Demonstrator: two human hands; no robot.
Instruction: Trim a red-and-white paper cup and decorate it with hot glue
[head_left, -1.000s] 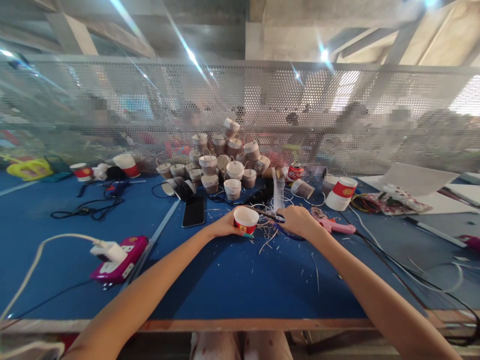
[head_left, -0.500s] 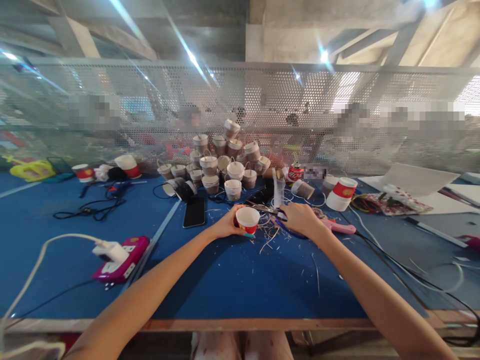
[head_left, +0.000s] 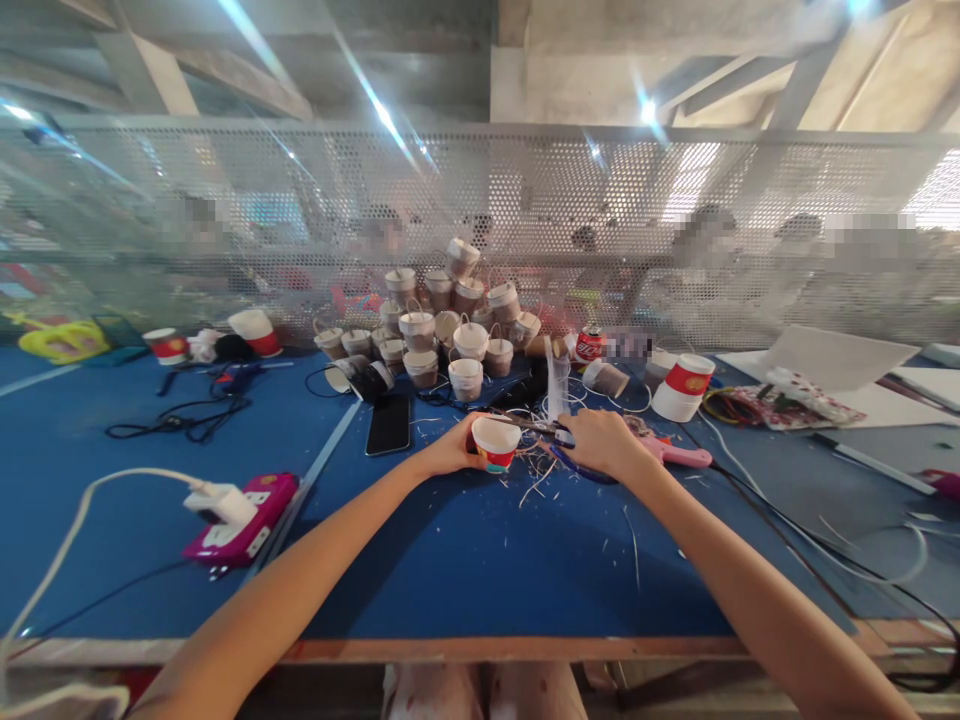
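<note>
- Head view takes in the blue table (head_left: 465, 570), the widest thing here, with a perforated metal screen (head_left: 525, 200) standing along its far edge; neither has shifted since the earlier frames
- Against that screen sits a heap of small brown-wrapped cups (head_left: 442, 325), piled as before
- Nearer on the left lies a pink power strip (head_left: 240, 520) with a white plug in it, unmoved
- A black phone (head_left: 388, 423) lies flat just left of the hands, where it was a second ago
- To the right of the hands a pink glue gun (head_left: 679, 455) rests on the table, partly behind the right wrist
- The left hand (head_left: 450, 452) is wrapped around the side of a small red and white paper cup (head_left: 495, 442), which stands upright on the table between the two hands; the cup has drifted very slightly right and away since a second ago
- The right hand (head_left: 600, 440) is closed on blue-handled scissors (head_left: 555, 432), blades pointing at the cup's rim; half a second back the tips sat a touch farther off
- Pale string scraps (head_left: 536, 475) litter the table beneath the hands
</note>
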